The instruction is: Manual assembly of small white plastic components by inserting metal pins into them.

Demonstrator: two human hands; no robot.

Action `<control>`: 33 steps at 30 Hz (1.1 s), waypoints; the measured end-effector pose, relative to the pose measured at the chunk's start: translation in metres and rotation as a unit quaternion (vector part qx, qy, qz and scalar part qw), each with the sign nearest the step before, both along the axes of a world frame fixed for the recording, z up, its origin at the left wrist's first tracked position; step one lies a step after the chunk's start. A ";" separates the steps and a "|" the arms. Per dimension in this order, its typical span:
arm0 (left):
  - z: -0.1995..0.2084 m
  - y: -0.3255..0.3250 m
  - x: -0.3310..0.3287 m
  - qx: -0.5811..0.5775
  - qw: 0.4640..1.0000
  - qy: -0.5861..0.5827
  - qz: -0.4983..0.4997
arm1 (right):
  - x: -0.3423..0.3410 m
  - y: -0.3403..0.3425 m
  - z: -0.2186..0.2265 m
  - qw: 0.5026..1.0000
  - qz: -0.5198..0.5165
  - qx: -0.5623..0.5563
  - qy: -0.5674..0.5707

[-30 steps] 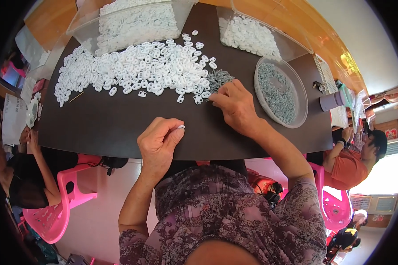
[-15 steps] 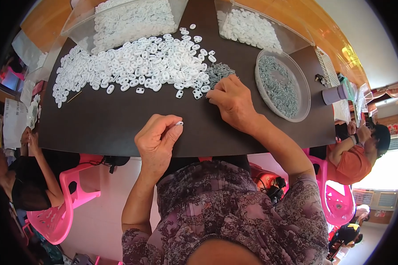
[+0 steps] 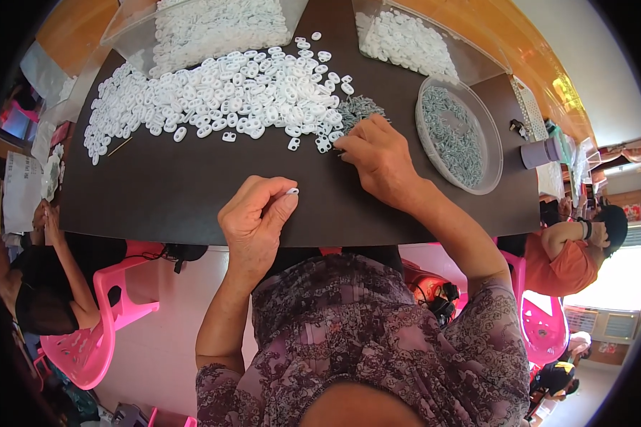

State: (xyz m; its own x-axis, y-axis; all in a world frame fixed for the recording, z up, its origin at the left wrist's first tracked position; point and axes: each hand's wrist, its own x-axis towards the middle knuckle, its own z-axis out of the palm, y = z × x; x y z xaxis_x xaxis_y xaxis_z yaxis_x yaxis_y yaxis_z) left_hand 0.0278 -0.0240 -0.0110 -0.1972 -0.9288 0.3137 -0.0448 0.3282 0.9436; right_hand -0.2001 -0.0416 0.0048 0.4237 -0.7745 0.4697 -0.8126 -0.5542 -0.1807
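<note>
the person wears a loose, short-sleeved top point(image 3: 367, 327) that fills the lower middle of the frame, mauve and dusty pink under a dense, dark, lace-like print of scrolls and blotches. soft creases run across its fabric. the left sleeve point(image 3: 217, 395), toward the lower left, and the right sleeve point(image 3: 495, 320), right of centre, are wide and carry the same print. below them the forearms are bare, tapering to the wrists. the left hand point(image 3: 253, 220) and right hand point(image 3: 381, 160) are bare too, with rounded knuckles. dark legwear point(image 3: 374, 260) shows just above the top's hem.
</note>
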 end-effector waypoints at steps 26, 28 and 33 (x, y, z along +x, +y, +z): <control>0.006 0.009 -0.007 0.251 0.934 0.246 -0.057 | 0.042 0.036 0.035 0.952 0.003 0.163 -0.257; 0.007 0.013 -0.009 0.269 0.925 0.264 -0.054 | 0.046 0.039 0.034 0.930 0.000 0.219 -0.295; 0.007 0.017 -0.012 0.252 0.925 0.276 -0.067 | 0.051 0.042 0.032 0.915 -0.007 0.241 -0.324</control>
State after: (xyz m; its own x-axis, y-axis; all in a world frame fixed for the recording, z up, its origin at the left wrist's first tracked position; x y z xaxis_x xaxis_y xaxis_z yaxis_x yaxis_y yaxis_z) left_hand 0.0155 -0.0073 -0.0040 -0.2608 -0.9632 -0.0649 0.4990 -0.1920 0.8450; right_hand -0.1490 0.0005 0.0366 0.1661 -0.9610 0.2212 -0.4555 -0.2737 -0.8471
